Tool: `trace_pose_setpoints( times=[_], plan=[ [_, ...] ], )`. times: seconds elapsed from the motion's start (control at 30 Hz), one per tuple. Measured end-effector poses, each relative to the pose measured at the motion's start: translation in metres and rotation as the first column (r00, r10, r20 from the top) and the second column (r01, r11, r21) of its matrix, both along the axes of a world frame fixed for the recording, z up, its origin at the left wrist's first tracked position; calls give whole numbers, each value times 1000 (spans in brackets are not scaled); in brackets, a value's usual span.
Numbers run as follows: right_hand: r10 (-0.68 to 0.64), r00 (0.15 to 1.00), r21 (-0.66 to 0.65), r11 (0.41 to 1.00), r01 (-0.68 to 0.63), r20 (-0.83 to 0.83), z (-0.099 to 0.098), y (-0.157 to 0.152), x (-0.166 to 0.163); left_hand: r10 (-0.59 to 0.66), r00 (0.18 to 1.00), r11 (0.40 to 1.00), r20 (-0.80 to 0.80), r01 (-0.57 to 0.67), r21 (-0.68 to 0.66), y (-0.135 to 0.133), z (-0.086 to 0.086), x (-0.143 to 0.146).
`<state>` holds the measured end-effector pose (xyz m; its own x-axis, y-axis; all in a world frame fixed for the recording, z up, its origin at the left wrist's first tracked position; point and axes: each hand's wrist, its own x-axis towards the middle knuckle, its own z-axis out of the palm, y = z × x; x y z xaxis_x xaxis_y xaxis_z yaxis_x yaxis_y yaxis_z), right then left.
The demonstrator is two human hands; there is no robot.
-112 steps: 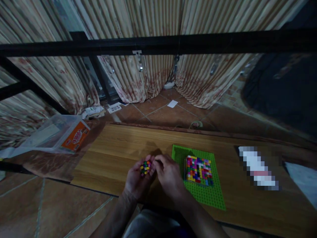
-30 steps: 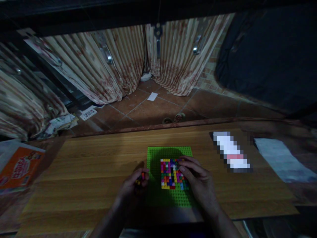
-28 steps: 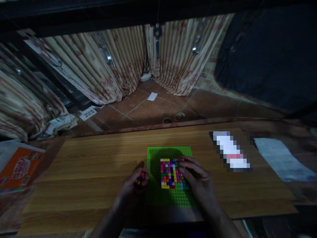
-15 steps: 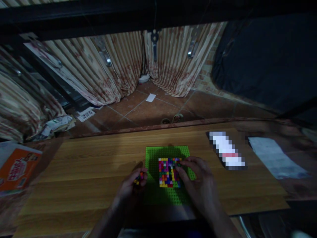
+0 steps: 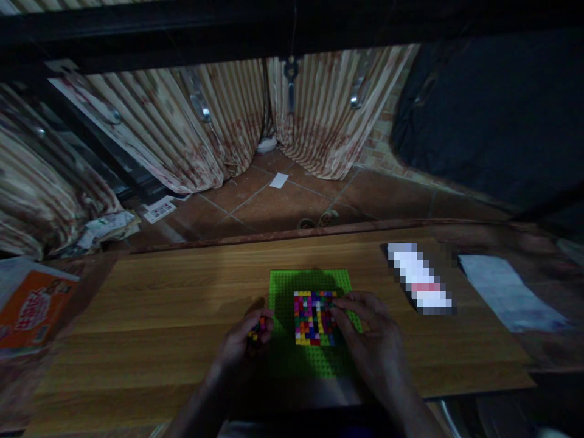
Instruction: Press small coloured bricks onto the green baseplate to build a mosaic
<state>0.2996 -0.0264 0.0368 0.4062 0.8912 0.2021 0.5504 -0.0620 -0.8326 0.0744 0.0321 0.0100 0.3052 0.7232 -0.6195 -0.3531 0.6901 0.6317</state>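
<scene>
A green studded baseplate (image 5: 310, 280) lies on the wooden table in front of me. On it sits a square patch of multicoloured toy bricks (image 5: 308, 328), with a dark gap near its middle. My left hand (image 5: 244, 334), beside the plate's left edge, is closed around several small loose bricks (image 5: 260, 327) in yellow, orange, pink and dark colours. My right hand (image 5: 371, 325) reaches over the plate from the right. Its thumb and index finger are pinched at the upper right edge of the patch; whatever lies between the fingertips is hidden.
On the table's right lies a blurred-out, phone-like flat object (image 5: 420, 280). A pale sheet (image 5: 506, 292) lies beyond the right edge. To the left is an orange printed package (image 5: 36, 310). Striped curtains (image 5: 228, 121) hang behind the tiled floor (image 5: 255, 201).
My right thumb and index finger have drawn closer together at the patch's upper right edge. The left hand keeps its grip on the loose bricks. The view has shifted very slightly.
</scene>
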Motion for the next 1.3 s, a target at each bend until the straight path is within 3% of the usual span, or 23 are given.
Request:
trace_pose_setpoints(
  times=[0.2,0.4,0.6,0.93,1.13,1.3],
  plan=[
    [-11,953,-22,1000,5,-302,-14,11,0,-3,1000,1000,22,3,-1,1,0,1],
    [-49,880,-46,998,31,-473,-10,21,2,16,999,1000,34,-16,-6,1,-2,0],
    [-62,724,-175,981,-82,-687,-6,26,4,18,999,1000,33,-18,-10,1,-2,0],
    [-24,574,-106,988,-109,-819,-7,33,5,7,1000,1000,16,-7,-2,1,-2,1],
    [35,605,-51,991,-124,-796,-11,31,5,95,988,991,121,-83,-104,-3,8,4],
    [-26,811,24,998,50,-584,3,10,2,258,954,945,156,-216,-245,-18,37,9]
  ],
)
